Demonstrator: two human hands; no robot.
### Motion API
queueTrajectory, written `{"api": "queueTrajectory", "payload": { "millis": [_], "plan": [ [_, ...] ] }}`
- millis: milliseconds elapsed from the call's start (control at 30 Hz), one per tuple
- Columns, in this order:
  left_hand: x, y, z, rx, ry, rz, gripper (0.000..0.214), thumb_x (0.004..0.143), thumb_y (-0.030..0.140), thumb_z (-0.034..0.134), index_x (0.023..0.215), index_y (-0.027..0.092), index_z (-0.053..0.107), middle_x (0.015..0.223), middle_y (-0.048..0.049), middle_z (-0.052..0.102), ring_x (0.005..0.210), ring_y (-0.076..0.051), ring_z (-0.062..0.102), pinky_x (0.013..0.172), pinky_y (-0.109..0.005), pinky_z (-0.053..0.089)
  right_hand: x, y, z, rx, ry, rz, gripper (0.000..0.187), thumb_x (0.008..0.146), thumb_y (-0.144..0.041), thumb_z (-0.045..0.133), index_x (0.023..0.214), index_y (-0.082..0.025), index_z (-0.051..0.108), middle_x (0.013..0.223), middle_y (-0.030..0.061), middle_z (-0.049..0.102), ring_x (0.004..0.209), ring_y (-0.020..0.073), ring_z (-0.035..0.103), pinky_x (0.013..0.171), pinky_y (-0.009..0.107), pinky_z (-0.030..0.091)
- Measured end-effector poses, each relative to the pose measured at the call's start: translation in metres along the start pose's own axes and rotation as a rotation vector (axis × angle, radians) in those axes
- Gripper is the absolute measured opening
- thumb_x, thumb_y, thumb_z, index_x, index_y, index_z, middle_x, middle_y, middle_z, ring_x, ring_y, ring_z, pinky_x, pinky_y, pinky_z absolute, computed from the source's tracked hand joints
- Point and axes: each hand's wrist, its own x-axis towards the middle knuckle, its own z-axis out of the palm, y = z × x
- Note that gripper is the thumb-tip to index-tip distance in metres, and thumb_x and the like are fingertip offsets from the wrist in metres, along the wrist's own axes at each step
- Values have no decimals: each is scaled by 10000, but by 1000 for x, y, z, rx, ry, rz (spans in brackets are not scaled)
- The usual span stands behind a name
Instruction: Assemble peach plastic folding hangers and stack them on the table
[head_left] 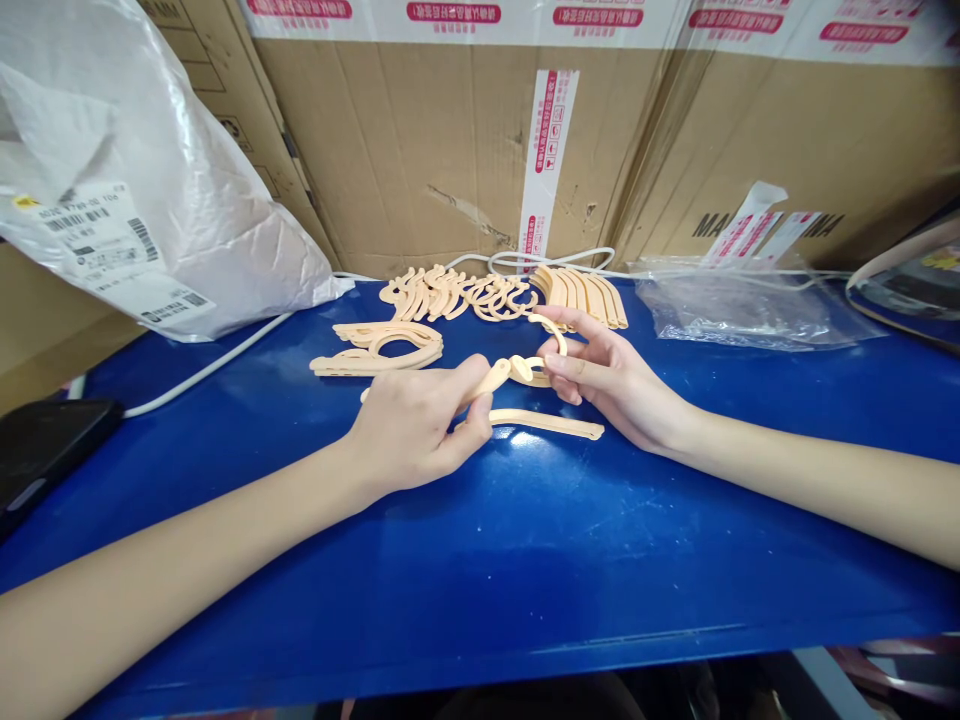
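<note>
My left hand [424, 420] is closed around a beige plastic hanger arm [495, 377], whose rounded end sticks out past the thumb. Between the thumb and fingers of my right hand [607, 380] is a curved beige hanger hook [561, 338]. Its lower end meets the arm's end in front of me; whether they are joined I cannot tell. Below the hands another hanger arm [547, 422] lies on the blue table [525, 560]. Folded hangers [375, 350] are stacked beyond my left hand.
At the back lie piles of small curved pieces [427, 292], hooks [499, 298] and hanger arms [581, 297]. Cardboard boxes [420, 150] stand behind them, with a white cable [210, 368] along the table. A silvery bag [225, 200], clear plastic bag [735, 305] and black phone [52, 450] sit around.
</note>
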Motion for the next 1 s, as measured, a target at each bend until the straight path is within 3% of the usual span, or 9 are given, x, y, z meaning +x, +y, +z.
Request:
{"api": "queueTrajectory", "payload": {
  "millis": [233, 467, 633, 1000],
  "plan": [
    [-3, -3, 5, -19, 15, 22, 195, 918, 225, 374, 753, 189, 472, 553, 47, 519, 464, -115, 485, 473, -247, 285, 0, 2, -1, -25, -22, 5, 475, 816, -209, 702, 1238, -240, 487, 808, -44, 570, 577, 45, 453, 530, 202, 356],
    [-4, -3, 5, 21, 30, 74, 192, 894, 211, 386, 710, 195, 437, 497, 58, 445, 417, -112, 428, 450, -250, 269, -1, 1, -1, -102, -36, 43, 491, 826, -242, 687, 1268, -227, 474, 761, -48, 546, 563, 56, 432, 514, 213, 356],
    [-6, -3, 5, 54, 31, 112, 164, 898, 207, 384, 769, 180, 481, 519, 49, 485, 423, -115, 459, 440, -256, 267, -1, -3, -2, -194, -73, 41, 522, 833, -267, 685, 1306, -219, 471, 731, -55, 534, 551, 58, 426, 517, 219, 364],
    [-6, -3, 4, 66, 4, 136, 154, 895, 205, 389, 758, 189, 459, 509, 51, 464, 410, -116, 439, 424, -267, 252, -1, -3, -5, -152, -82, 107, 548, 805, -265, 713, 1302, -217, 487, 723, -63, 532, 549, 53, 440, 511, 211, 352]
  ]
}}
